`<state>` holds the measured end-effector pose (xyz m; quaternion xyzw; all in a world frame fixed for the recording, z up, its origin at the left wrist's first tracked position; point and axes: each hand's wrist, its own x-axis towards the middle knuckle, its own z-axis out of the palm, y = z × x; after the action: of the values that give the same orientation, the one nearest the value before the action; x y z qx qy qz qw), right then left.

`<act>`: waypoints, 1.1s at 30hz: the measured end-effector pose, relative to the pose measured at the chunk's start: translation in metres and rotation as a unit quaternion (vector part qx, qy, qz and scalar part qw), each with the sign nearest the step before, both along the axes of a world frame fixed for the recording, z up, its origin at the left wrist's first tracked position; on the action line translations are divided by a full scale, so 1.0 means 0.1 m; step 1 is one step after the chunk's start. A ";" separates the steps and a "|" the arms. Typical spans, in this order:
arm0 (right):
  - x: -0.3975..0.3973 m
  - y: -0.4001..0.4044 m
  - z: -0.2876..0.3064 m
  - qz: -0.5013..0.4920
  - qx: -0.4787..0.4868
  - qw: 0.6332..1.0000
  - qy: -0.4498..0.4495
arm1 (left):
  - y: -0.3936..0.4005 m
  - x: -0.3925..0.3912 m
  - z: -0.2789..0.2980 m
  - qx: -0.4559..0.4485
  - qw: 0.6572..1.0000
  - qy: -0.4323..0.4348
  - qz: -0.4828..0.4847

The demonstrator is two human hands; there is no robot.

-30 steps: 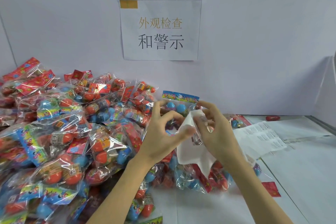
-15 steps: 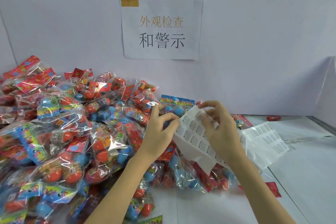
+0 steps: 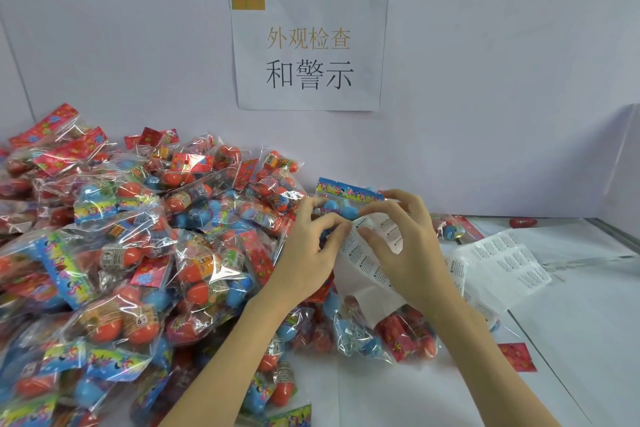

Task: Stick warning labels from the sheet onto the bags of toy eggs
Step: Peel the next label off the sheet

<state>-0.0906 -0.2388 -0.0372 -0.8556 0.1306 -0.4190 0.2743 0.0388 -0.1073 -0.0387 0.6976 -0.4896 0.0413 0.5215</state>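
Both hands raised over the heaped clear plastic bags of orange and blue toy eggs point(image 3: 145, 253). Left hand point(image 3: 311, 253) pinching the upper left edge of the white sheet of printed warning labels point(image 3: 367, 267); right hand point(image 3: 405, 246) curled round it. Sheet's long axis sloping down toward the white counter point(image 3: 571, 340), bottom corner hanging.

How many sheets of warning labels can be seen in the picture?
2. One label sheet is held between both hands in front of the pile of bags; a second label sheet lies on the table to the right. More may be hidden under the bags.
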 end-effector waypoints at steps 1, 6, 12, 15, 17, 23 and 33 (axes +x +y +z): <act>0.00 0.00 0.00 0.001 0.001 1.000 0.004 | 0.00 0.00 -0.01 0.003 1.000 -0.001 0.001; -0.01 0.00 0.02 -0.006 -0.009 1.000 -0.006 | -0.02 0.01 -0.02 0.014 1.000 -0.016 0.013; -0.03 0.01 0.06 0.006 0.001 0.999 -0.041 | -0.04 0.03 -0.04 0.021 0.999 -0.018 0.018; -0.04 0.02 0.08 0.020 0.021 0.997 -0.066 | -0.04 0.04 -0.04 0.018 1.000 -0.009 0.017; -0.04 0.02 0.10 0.027 0.036 0.996 -0.078 | -0.04 0.04 -0.03 0.016 1.000 0.000 0.016; -0.05 0.03 0.10 0.014 0.053 0.998 -0.041 | -0.04 0.05 -0.04 0.017 1.000 0.004 0.016; -0.07 0.02 0.17 0.046 0.075 0.992 -0.090 | -0.02 0.07 -0.01 0.036 0.998 0.059 0.009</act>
<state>-0.0980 -0.2363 -0.0204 -0.7967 0.0968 -0.4699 0.3675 0.0454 -0.1090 -0.0399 0.7214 -0.4529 -0.0130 0.5238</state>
